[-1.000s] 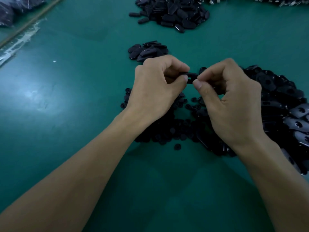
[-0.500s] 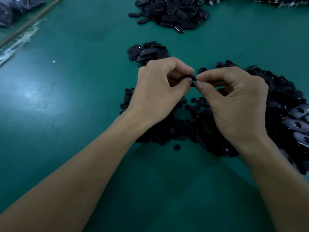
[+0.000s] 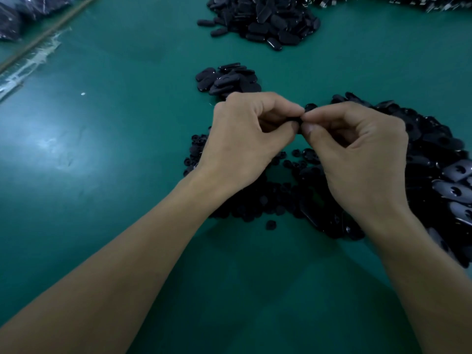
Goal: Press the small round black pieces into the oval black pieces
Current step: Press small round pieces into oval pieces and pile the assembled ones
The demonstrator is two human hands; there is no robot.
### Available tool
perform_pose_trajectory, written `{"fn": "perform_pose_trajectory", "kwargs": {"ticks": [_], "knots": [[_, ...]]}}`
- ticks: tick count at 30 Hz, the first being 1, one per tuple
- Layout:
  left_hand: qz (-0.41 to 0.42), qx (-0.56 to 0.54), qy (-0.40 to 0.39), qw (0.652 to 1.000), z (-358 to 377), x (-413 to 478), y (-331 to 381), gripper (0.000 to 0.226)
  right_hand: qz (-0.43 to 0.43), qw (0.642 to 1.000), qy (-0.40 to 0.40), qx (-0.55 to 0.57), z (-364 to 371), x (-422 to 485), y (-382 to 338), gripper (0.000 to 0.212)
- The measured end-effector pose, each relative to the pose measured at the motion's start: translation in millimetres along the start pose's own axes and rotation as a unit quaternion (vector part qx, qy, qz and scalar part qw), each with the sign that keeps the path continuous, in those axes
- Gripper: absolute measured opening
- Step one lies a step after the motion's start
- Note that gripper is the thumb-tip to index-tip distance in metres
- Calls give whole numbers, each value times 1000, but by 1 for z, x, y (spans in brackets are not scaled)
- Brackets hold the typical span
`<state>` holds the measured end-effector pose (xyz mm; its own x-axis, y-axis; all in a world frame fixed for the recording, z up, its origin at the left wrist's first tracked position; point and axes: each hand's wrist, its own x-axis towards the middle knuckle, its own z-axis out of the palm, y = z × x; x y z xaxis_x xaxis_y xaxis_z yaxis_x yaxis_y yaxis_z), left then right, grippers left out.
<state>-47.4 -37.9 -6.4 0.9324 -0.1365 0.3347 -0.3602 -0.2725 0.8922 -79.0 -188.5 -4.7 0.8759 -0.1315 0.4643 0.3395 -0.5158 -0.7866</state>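
Grips | left grip (image 3: 245, 141) pinches black piece (image 3: 293, 119) | right grip (image 3: 357, 154) pinches same piece

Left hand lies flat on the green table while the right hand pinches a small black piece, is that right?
Not quite. The head view shows the left hand raised, its fingers pinching the same black piece that the right hand pinches above the green table.

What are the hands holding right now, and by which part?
A black piece, pinched between them: left hand on its left end, right hand on its right end. Fingers hide most of it.
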Motion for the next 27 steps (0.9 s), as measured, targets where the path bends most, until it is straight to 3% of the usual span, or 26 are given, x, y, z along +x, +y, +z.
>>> {"fn": "perform_pose_trajectory", "kwargs": {"ticks": [27], "knots": [[12,-27,2,1000,2,-1,1,20,9,999,26,-19,0,-1,-5,33]]}}
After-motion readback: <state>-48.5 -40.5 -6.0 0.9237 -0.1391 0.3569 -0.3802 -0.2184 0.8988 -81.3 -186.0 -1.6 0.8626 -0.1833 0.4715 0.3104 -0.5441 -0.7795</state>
